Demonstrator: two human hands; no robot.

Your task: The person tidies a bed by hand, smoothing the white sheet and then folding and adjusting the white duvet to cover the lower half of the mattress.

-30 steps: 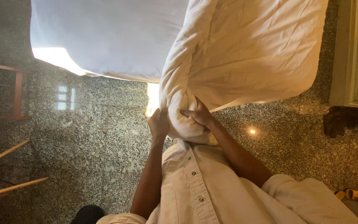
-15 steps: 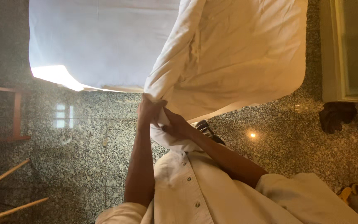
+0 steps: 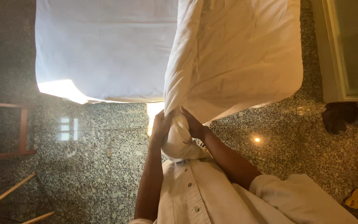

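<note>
Both my hands grip a bunched corner (image 3: 180, 143) of a white duvet (image 3: 237, 62) just in front of my chest. My left hand (image 3: 160, 125) clasps the bunch from the left and my right hand (image 3: 192, 123) clasps it from the right, thumbs near the top. From my hands the duvet rises in a thick fold and spreads over the right half of a bed. The left half shows a flat white sheet (image 3: 104, 49), sunlit at its near corner. My cream buttoned shirt (image 3: 195, 195) fills the lower middle.
Speckled granite floor (image 3: 96, 145) lies between me and the bed. A wooden frame (image 3: 5, 128) and two wooden sticks (image 3: 11, 191) are at the left. Dark shoes (image 3: 339, 117) and a glass-panelled door (image 3: 353, 49) are at the right, a yellow object (image 3: 355, 197) at the bottom right.
My hands have drawn together and gathered the duvet corner into a tighter bunch. The fold above them has pulled straighter and narrower.
</note>
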